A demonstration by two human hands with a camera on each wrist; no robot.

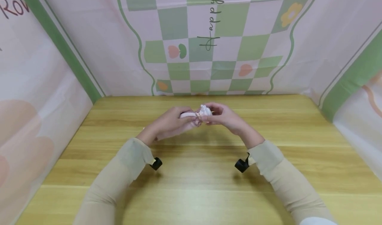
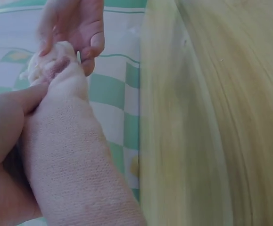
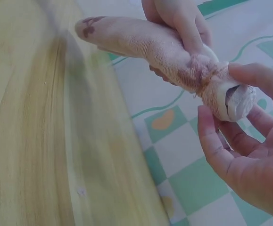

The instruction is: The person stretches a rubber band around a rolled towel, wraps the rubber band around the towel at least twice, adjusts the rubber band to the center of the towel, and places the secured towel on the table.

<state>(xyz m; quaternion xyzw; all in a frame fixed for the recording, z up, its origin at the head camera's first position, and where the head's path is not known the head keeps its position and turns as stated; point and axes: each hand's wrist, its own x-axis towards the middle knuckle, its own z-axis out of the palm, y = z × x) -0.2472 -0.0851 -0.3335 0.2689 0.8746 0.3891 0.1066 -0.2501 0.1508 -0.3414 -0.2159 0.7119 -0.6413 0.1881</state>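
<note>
A pale pink knitted sock (image 3: 131, 40) with darker patches is held up over the table, long and filled out. Its gathered white end (image 1: 205, 110) points to the right. Close to that end, a thin orange-brown band (image 3: 206, 81) cinches the fabric. My left hand (image 1: 171, 121) grips the sock along its body, the thumb lying near the cinched part. On the other side, my right hand (image 1: 225, 117) holds the gathered end between thumb and fingertips, as the right wrist view (image 3: 259, 155) shows. The left palm hides part of the sock in the head view.
Below both hands lies a wood-grain table (image 1: 194, 185). A printed cloth (image 1: 203, 52) with green checks hangs behind its far edge, and cloth walls (image 1: 35, 119) stand at the sides. Small black cameras (image 1: 242, 165) jut out from under the sleeve cuffs.
</note>
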